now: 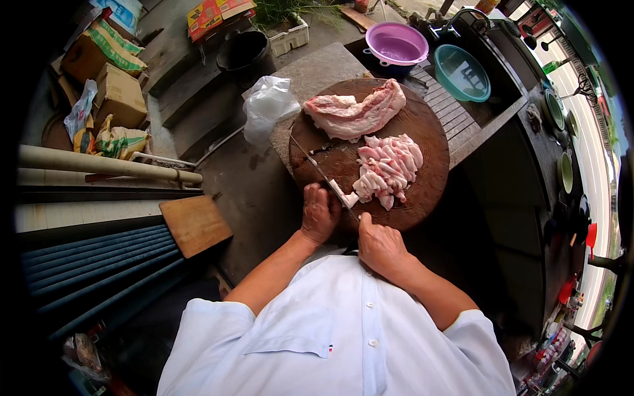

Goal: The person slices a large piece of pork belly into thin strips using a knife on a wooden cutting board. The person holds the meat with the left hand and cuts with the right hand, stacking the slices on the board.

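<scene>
My right hand grips a kitchen knife at the near edge of a round wooden chopping block. The blade, seen nearly edge-on, slants away to the far left across the block. Just left of it my left hand has its fingers curled; whether anything is under them is hidden. Against the blade's right side lies a small pale slice. Beyond it is a heap of sliced fatty pork. A long uncut slab of fatty pork curves along the block's far side.
A clear plastic bag sits left of the block. A pink-purple basin and a teal basin stand by the sink at far right. Left are a black bucket, a cardboard box and a wooden board.
</scene>
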`<action>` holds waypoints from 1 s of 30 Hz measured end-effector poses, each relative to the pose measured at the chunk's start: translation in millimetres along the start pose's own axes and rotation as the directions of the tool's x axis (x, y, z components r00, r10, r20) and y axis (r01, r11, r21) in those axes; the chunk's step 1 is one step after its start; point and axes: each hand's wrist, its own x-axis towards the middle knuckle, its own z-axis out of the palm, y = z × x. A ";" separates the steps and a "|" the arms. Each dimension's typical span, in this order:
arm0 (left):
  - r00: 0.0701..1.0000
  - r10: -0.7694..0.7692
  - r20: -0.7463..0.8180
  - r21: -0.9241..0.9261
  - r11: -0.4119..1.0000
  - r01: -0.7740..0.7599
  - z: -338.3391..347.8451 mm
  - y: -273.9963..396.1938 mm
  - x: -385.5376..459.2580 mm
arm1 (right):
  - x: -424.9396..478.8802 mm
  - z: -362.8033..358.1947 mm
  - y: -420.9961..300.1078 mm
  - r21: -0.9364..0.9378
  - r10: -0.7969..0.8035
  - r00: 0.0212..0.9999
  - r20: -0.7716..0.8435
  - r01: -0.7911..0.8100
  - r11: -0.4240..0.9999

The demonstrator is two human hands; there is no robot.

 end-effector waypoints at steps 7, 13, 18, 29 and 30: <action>0.999 -0.017 0.028 -0.108 0.994 0.020 7.3 -9.8 -1.9 | -25.1 -3.5 12.3 -0.009 0.054 0.995 0.080 -0.054 0.999; 0.988 -0.055 0.145 -0.114 0.991 0.072 20.1 -28.2 -18.9 | 23.6 7.0 11.7 -0.007 -0.028 1.000 -0.003 0.028 1.000; 0.993 -0.040 0.115 -0.062 0.997 0.048 17.8 -29.7 -13.8 | 45.5 3.3 35.1 0.157 -0.055 0.998 -0.006 0.056 0.986; 0.998 -0.013 0.065 -0.146 0.989 0.022 4.4 -23.1 -17.9 | -9.1 -11.4 19.1 0.069 0.005 0.997 -0.077 0.001 0.998; 0.994 -0.035 0.100 -0.167 0.985 0.051 5.9 -26.9 -20.0 | -9.3 -10.7 12.6 0.060 -0.012 0.998 -0.064 0.016 0.998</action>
